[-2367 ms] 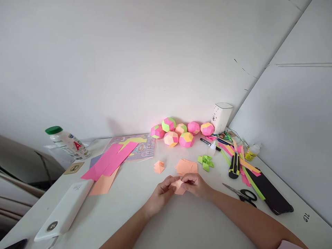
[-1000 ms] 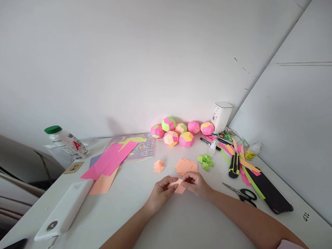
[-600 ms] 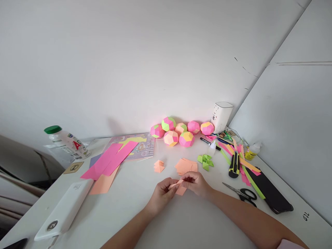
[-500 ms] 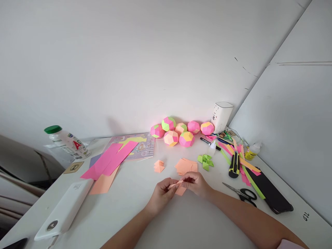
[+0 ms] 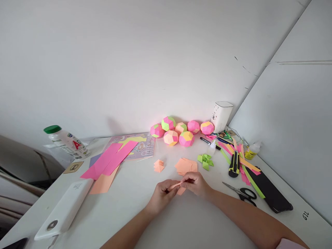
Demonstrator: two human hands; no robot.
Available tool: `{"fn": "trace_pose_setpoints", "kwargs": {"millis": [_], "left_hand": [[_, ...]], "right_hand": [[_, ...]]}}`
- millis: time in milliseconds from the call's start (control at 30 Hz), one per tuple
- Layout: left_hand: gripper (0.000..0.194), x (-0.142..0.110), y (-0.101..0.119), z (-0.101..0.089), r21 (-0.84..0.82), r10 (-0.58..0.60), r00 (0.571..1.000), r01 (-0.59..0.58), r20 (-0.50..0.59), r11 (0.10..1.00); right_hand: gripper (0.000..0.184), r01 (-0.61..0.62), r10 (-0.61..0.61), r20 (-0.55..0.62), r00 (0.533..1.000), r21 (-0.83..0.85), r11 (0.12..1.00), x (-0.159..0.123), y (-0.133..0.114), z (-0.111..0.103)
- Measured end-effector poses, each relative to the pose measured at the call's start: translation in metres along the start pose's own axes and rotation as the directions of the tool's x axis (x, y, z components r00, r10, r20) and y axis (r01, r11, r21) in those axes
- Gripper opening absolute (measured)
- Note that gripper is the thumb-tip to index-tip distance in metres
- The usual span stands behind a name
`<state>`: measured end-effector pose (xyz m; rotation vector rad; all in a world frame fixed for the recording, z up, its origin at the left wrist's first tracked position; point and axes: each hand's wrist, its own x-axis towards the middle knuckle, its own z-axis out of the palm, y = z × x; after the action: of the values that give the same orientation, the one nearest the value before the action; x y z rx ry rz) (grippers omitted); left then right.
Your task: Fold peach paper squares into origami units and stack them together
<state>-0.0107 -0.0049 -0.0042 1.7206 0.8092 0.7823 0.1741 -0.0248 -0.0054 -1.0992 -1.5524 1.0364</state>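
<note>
Between my two hands is a small piece of peach paper [image 5: 181,190], bent along a fold, partly hidden by my fingers. My left hand [image 5: 161,194] pinches its left side with thumb and fingers. On the right side my right hand [image 5: 196,184] pinches it near the fold. Just beyond my fingers lies a stack of flat peach paper pieces [image 5: 185,165]. Left of that stack sits a small group of folded peach pieces [image 5: 158,166], and to its right a pile of folded green pieces [image 5: 205,161].
Several many-sided paper balls [image 5: 186,138] line the wall. At right lie scissors [image 5: 242,193], a utility knife [image 5: 234,164], paper strips [image 5: 246,162] and a dropper bottle [image 5: 211,148]. At left are pink sheets [image 5: 111,159], a white power bank [image 5: 63,211] and a plastic bottle [image 5: 66,142].
The peach paper was nearly flat with its face showing; it is now folded over, its upper part a narrow edge between my fingers. Both hands stay in nearly the same place.
</note>
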Motion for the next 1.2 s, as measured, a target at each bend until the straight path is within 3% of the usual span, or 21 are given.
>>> {"fn": "trace_pose_setpoints", "kwargs": {"millis": [367, 800, 967, 1200], "left_hand": [[0.038, 0.002, 0.005, -0.001, -0.075, -0.059, 0.998, 0.06, 0.024, 0.995], [0.033, 0.001, 0.009, -0.003, -0.159, -0.132, 0.989, 0.14, 0.062, 0.977], [0.023, 0.002, 0.007, -0.004, -0.185, -0.184, 0.981, 0.191, 0.055, 0.964], [0.025, 0.004, 0.0, -0.007, -0.289, -0.23, 0.971, 0.238, 0.062, 0.927]], "right_hand": [[0.018, 0.066, -0.067, -0.015, 0.998, -0.073, 0.995, 0.0, 0.001, 0.001], [0.014, 0.032, -0.031, 0.017, 0.999, -0.034, 0.999, -0.001, -0.002, 0.001], [0.018, -0.006, 0.006, -0.002, 1.0, 0.005, 1.0, -0.001, -0.002, -0.001], [0.029, -0.059, 0.059, 0.007, 0.998, 0.006, 0.998, -0.003, -0.003, -0.001]]}}
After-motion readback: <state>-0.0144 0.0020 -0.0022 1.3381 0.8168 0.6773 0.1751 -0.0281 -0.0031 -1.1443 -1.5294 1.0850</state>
